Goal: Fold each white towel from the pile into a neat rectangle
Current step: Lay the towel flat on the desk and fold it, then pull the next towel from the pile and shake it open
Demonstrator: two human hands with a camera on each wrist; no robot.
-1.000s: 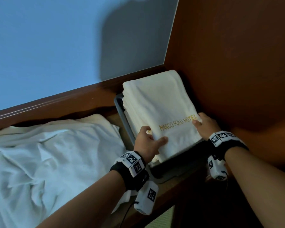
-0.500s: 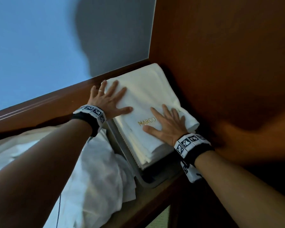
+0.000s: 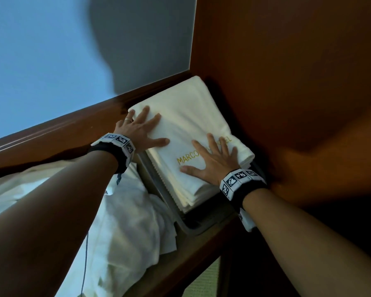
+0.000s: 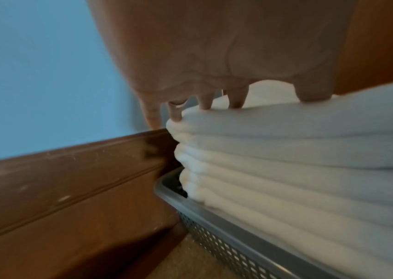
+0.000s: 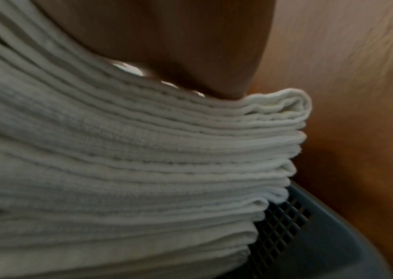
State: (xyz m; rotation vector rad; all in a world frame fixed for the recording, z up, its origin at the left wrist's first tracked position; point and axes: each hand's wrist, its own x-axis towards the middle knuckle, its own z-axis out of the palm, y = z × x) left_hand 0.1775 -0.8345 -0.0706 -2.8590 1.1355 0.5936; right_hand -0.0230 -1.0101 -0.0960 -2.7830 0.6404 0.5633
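Head view: stack of folded white towels [image 3: 193,133] sits in a grey perforated basket [image 3: 159,189], at about 1 o'clock from frame centre, wedged into the corner where the brown wooden rail [image 3: 73,129] meets the brown wooden side panel [image 3: 287,82]. Top towel [image 3: 186,112] is a flat cream-white rectangle, surface smooth, with gold embroidered lettering near its near edge; "MARCO" is readable, the rest partly covered by the right hand, ending in "EL". Left hand [image 3: 140,130] lies palm down at the towel's 9 o'clock corner, fingers straight and spread, a ring on one finger, nothing grasped. Right hand [image 3: 212,160] lies palm down at the towel's 5 o'clock area over the lettering, fingers straight and spread, nothing grasped. Left wrist view: fingertips [image 4: 206,104] press the top layer of the stack [image 4: 298,160]; the rounded folded edges lie one above another, fairly even, rising well above the basket rim [image 4: 205,209]; the little finger hangs past the towel's corner, over the rail [image 4: 59,188]. Right wrist view (blurred): many thin layered edges of the stack [image 5: 142,160], slightly stepped toward the bottom, the top towel's folded loop standing out at 3 o'clock beside the side panel [image 5: 357,94]; the palm [image 5: 178,47] rests on top; the basket wall [image 5: 298,236] shows a dark grid. At 7 o'clock in the head view, a loose crumpled pile of white cloth [image 3: 116,221] lies beside the basket on the wooden ledge [image 3: 191,264]. Blue-grey wall [image 3: 51,50] behind the rail.
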